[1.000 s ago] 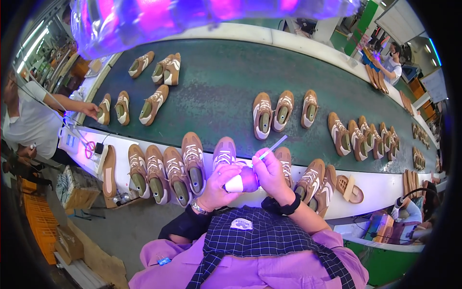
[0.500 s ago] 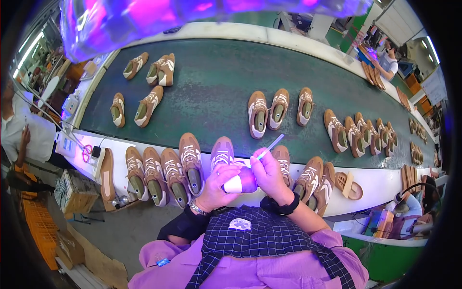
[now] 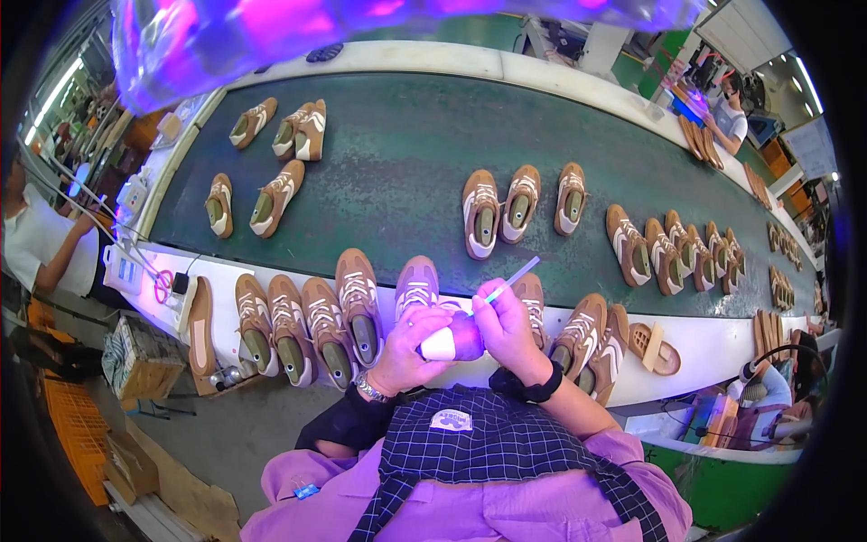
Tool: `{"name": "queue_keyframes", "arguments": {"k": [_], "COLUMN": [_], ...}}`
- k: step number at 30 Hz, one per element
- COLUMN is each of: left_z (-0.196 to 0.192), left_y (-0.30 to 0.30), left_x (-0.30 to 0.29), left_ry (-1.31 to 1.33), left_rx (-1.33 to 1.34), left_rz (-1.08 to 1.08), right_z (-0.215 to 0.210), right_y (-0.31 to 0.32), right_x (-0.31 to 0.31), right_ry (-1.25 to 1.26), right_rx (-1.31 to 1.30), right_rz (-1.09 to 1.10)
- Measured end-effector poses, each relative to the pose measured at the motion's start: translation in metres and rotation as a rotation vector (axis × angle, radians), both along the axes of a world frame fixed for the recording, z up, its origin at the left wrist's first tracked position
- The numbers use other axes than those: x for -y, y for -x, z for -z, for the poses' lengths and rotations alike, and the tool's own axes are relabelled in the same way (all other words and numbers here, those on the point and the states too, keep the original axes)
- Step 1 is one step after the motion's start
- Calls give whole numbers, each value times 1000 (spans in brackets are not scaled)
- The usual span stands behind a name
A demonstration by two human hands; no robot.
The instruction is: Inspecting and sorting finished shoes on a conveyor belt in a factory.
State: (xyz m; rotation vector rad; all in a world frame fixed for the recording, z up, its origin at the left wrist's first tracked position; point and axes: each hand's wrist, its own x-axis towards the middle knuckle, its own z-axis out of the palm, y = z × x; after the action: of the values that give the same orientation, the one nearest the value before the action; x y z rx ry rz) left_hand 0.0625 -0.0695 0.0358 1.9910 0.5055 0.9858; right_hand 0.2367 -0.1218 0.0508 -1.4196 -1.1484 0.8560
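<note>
My left hand (image 3: 406, 354) is closed around a shoe (image 3: 468, 338) held in front of my chest, its white heel patch turned toward me and purple light over it. My right hand (image 3: 508, 332) pinches a thin pale-blue stick (image 3: 517, 277), pen-like or brush-like, against the shoe's right side. The stick's lower tip is hidden by my fingers. Just beyond my hands, a brown sneaker (image 3: 417, 282) with white laces stands on the white ledge (image 3: 470, 378). More brown sneakers (image 3: 361, 303) line the ledge to the left, and another pair (image 3: 582, 339) stands right.
A green conveyor belt (image 3: 379, 199) carries several brown sneakers (image 3: 483, 212). Soles (image 3: 200, 327) and a sandal-like piece (image 3: 664, 348) lie on the ledge. A purple-lit clear cover (image 3: 271, 45) hangs above. Co-workers (image 3: 45, 235) are at left and far right (image 3: 730, 113).
Sneakers on the belt have shifted very slightly left. The stick in my right hand has tilted a little to the right. At left, the co-worker's arm has moved toward the belt.
</note>
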Motion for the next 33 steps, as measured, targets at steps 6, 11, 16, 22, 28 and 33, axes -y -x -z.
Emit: {"name": "queue_keyframes", "arguments": {"k": [6,11,16,22,28,33], "left_z": [-1,1,0,-1,0,1], "left_y": [0,0,0,-1,-1,0], "left_x": [-1,-2,-4,-5,-6,-7], "left_ry": [12,28,32,47,42,47], "left_rx": [7,3,-4,12,4,-5], "left_rz": [5,13,5,9,5,-2], "right_z": [-1,-2,-5,-3,-1,0], "right_y": [2,1,0,1,0,0], "right_x": [-1,-2,1,-1,0,2], "right_ry": [-25,11,-44,-86,-107,-113], "right_rx": [2,-6,28,29,57,78], "right_rz": [24,26,9,31,30,19]}}
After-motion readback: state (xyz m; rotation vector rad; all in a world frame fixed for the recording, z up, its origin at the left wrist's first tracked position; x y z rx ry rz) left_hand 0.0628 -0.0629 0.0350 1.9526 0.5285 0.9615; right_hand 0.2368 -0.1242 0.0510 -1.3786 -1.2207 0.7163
